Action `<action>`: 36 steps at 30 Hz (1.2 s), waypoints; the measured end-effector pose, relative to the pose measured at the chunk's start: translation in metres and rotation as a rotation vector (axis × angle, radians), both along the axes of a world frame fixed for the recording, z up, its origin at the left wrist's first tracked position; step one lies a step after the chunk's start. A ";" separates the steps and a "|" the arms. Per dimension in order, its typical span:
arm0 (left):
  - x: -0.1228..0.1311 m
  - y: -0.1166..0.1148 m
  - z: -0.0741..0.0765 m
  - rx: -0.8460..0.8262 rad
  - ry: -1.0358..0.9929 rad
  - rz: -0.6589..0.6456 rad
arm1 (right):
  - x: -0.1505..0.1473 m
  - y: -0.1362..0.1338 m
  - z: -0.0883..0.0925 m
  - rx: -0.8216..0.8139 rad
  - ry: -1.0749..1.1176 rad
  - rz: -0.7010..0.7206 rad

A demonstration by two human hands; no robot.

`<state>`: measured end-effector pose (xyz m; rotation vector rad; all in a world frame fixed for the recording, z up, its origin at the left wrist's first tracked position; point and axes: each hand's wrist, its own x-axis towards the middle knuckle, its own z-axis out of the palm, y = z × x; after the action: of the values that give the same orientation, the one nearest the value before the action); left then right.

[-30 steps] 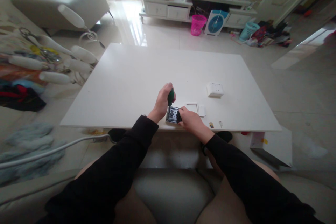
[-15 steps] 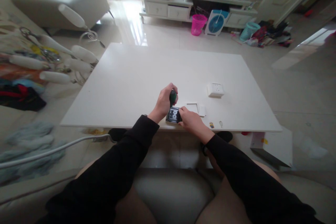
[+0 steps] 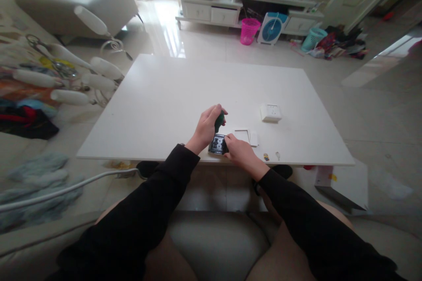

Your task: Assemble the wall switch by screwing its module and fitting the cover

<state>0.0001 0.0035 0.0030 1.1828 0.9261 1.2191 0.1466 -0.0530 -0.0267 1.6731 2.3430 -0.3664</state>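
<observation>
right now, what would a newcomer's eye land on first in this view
The bright pink basket stands out, on the floor before the low white cabinet, beside a blue-and-white fan. At the near edge of the white table, the left hand grips a green handle above a dark plate held by the right hand.

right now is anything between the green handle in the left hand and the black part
Nothing visible: the left hand holds the green handle by the far edge of the black part, though its tip can't be made out. The right hand covers only the part's right end.
</observation>
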 end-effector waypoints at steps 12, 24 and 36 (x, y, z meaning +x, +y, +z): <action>0.002 -0.004 0.002 -0.015 -0.021 -0.008 | 0.000 0.000 0.001 -0.002 -0.007 -0.001; 0.002 0.002 -0.003 0.006 -0.100 0.056 | 0.001 0.000 -0.002 0.000 0.008 0.006; -0.001 -0.005 0.004 -0.012 -0.038 -0.086 | 0.001 0.000 -0.003 0.007 0.033 0.018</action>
<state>-0.0006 -0.0017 0.0074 1.1739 0.8448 1.1621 0.1473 -0.0531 -0.0298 1.6608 2.3841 -0.3854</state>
